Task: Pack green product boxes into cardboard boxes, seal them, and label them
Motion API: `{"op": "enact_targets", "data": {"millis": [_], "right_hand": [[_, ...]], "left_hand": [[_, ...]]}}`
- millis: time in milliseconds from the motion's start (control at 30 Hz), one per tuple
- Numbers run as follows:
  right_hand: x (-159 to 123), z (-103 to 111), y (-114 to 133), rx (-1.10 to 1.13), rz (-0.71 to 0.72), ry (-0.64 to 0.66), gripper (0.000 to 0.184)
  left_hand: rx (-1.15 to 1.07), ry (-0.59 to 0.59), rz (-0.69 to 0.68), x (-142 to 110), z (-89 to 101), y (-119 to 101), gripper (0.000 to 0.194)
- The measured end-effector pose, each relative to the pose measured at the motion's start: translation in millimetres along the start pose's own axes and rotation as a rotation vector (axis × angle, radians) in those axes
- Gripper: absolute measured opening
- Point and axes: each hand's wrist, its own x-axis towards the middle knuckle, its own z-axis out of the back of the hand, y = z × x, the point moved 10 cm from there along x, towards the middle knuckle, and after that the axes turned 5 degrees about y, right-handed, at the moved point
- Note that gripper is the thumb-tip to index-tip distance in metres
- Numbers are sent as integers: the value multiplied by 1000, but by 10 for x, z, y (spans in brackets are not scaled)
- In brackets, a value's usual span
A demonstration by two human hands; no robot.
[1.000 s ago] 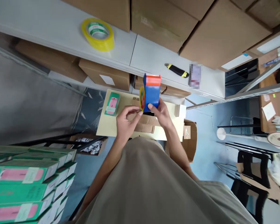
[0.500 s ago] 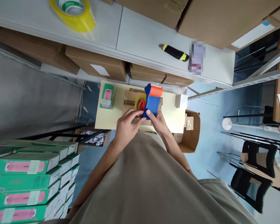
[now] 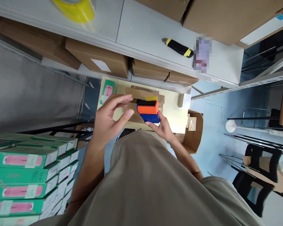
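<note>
tape dispenser [image 3: 147,109] | seemed light, stiff, toothed; blue body [image 3: 151,118] offered safest hold | right grip [image 3: 163,127] clasped it there | left grip [image 3: 109,121] gaped just beside

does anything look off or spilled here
Nothing looks spilled. The one odd spot is a pixelated patch on the shelf beside the black-and-yellow knife: whatever lies there can't be made out. The tape dispenser in the right hand shows no visible damage.
</note>
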Motion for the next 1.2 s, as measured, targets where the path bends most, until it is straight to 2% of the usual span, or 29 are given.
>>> {"op": "enact_targets", "data": {"millis": [200,300,467,600,700,767,867,1033,1133,1200], "right_hand": [[-62,116,93,-243,119,24,55],[-77,152,156,-323,179,53,50],[-111,204,202,-350,211,112,46],[-155,228,214,-317,215,138,38],[-173,227,175,-323,175,137,34],[-178,218,135,-324,131,132,34],[-177,192,72,-285,50,140,38],[-142,98,-116,-159,-182,227,61],[-76,77,-120,-174,-230,277,68],[-32,52,-85,-208,-237,363,67]], "left_hand": [[-72,74,-9,99,-111,-84,53],[-59,106,-6,134,-148,-100,46],[-42,209,47,237,-201,-121,32],[-108,287,129,281,-279,-80,29],[-95,308,127,273,-328,-19,30],[-59,297,135,255,-341,83,35],[-29,247,196,214,-337,348,41],[-132,171,324,96,-390,875,46],[-200,86,379,-28,-400,1140,43],[-241,43,427,-140,-421,1300,43]]}}
